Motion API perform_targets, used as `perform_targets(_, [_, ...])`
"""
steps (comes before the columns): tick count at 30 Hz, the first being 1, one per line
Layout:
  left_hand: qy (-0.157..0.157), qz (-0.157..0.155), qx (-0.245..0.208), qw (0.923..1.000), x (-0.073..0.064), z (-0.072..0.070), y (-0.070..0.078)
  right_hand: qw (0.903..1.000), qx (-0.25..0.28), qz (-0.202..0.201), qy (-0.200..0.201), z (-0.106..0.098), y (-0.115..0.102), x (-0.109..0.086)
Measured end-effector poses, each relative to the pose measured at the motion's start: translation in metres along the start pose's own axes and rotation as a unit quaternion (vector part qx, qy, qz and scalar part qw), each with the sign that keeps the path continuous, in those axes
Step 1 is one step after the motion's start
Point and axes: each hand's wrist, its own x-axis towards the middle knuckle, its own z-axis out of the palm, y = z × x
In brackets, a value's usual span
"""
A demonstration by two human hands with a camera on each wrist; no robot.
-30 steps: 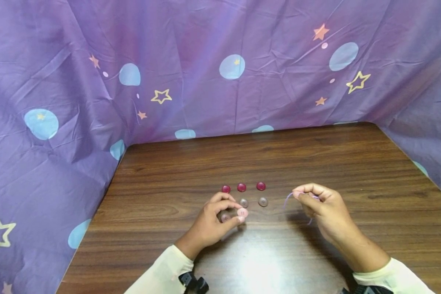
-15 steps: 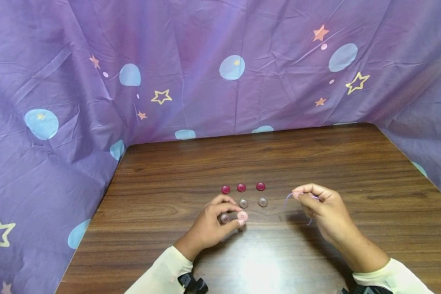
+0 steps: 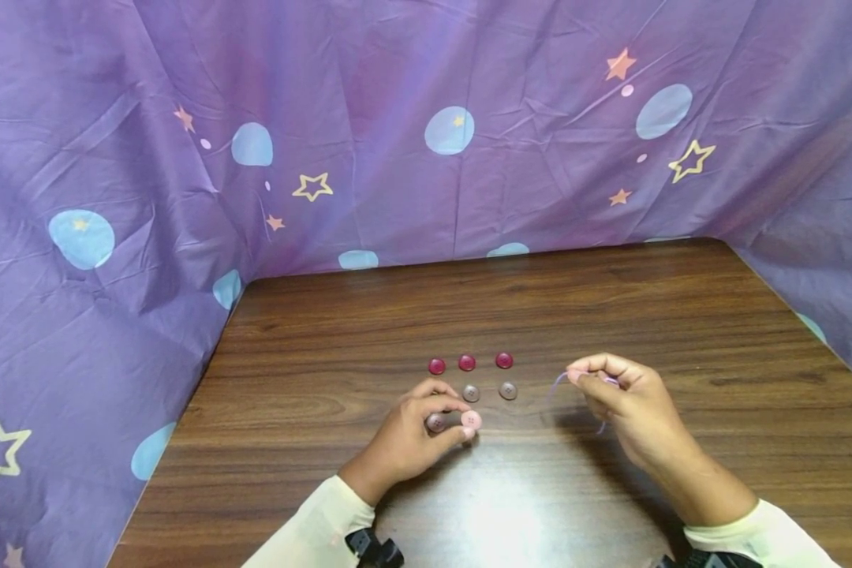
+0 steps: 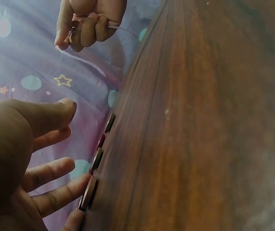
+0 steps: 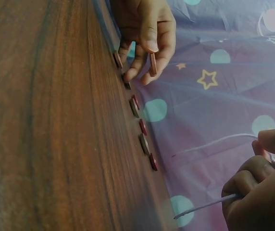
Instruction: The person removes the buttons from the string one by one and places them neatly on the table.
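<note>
My left hand (image 3: 413, 426) pinches a pale pink four-hole button (image 3: 471, 420) between thumb and fingertip. The right wrist view shows that button edge-on, held off the table. Under the arch of the left hand lies a brownish button (image 3: 436, 424). My right hand (image 3: 628, 406) pinches a thin purple string (image 3: 558, 382); one end sticks out past the fingertips toward the left. Its other end (image 5: 207, 206) comes out below the curled fingers in the right wrist view. Button and string are a short way apart.
Three dark red buttons (image 3: 467, 362) lie in a row on the wooden table (image 3: 312, 331), beyond the hands. Two grey-brown buttons (image 3: 507, 390) lie just nearer. A purple curtain (image 3: 369, 95) with stars and blue spots hangs along the table's far edge and sides.
The pink button has dropped slightly toward me in the left fingers, showing more of the brownish button beside it. The right hand and string have hardly moved.
</note>
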Motion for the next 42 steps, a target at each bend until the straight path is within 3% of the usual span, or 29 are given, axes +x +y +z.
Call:
perform_targets(8, [0.017, 0.008, 0.011, 0.9998, 0.000, 0.002, -0.003, 0.9983, -0.044, 0.003, -0.039, -0.002, 0.001, -0.001])
perform_targets(15, [0.016, 0.008, 0.030, 0.9994, 0.001, 0.004, -0.001, 0.9954, -0.023, 0.020, -0.091, -0.005, 0.004, 0.000])
perform_targets(21, [0.020, 0.017, 0.043, 0.9987, 0.002, 0.005, 0.001, 0.9954, -0.072, 0.021, -0.059, -0.006, 0.000, 0.001])
perform_targets(28, [0.021, 0.019, 0.051, 0.9983, 0.002, 0.007, 0.001, 0.9866, -0.127, 0.086, -0.056, -0.014, -0.008, 0.002])
perform_targets(34, [0.026, 0.028, 0.054, 0.9978, 0.002, 0.007, -0.002, 0.9812, -0.129, 0.128, -0.066, -0.015, -0.009, 0.003])
perform_targets(38, [0.030, 0.029, 0.056, 0.9976, 0.002, 0.007, -0.002, 0.9778, -0.131, 0.134, -0.094, -0.014, -0.011, 0.003])
perform_targets(42, [0.030, 0.023, 0.051, 0.9980, 0.002, 0.008, 0.000, 0.9754, -0.165, 0.116, -0.088, -0.013, -0.012, 0.002])
